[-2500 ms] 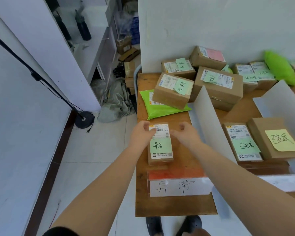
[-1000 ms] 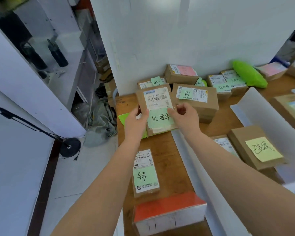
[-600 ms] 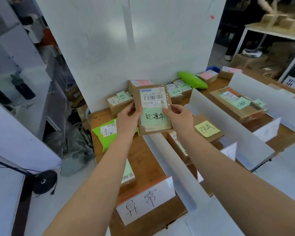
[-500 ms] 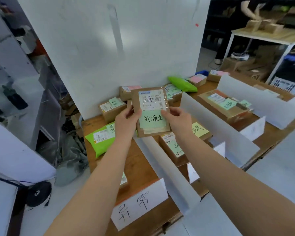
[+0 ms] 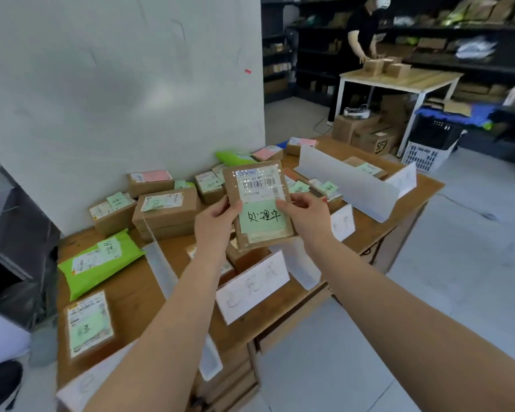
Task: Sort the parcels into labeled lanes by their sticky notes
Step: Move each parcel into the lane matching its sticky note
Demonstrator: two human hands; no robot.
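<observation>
Brown parcel (image 5: 257, 203) with a green note (image 5: 262, 217) is up in the air over the table (image 5: 378, 230); I have my left hand (image 5: 217, 220) and right hand (image 5: 306, 214) clamped on its side edges.

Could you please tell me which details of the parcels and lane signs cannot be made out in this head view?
- Lane sign beneath the held parcel: writing faint and blurred.
- Next lane's sign: partly hidden by the right hand, writing washed out.
- Parcel in the near left lane: green note blurred, unreadable.
- Nearest sign: cut off by the bottom edge and left forearm.
- Held parcel's shipping label: print too small beyond the barcode.
</observation>
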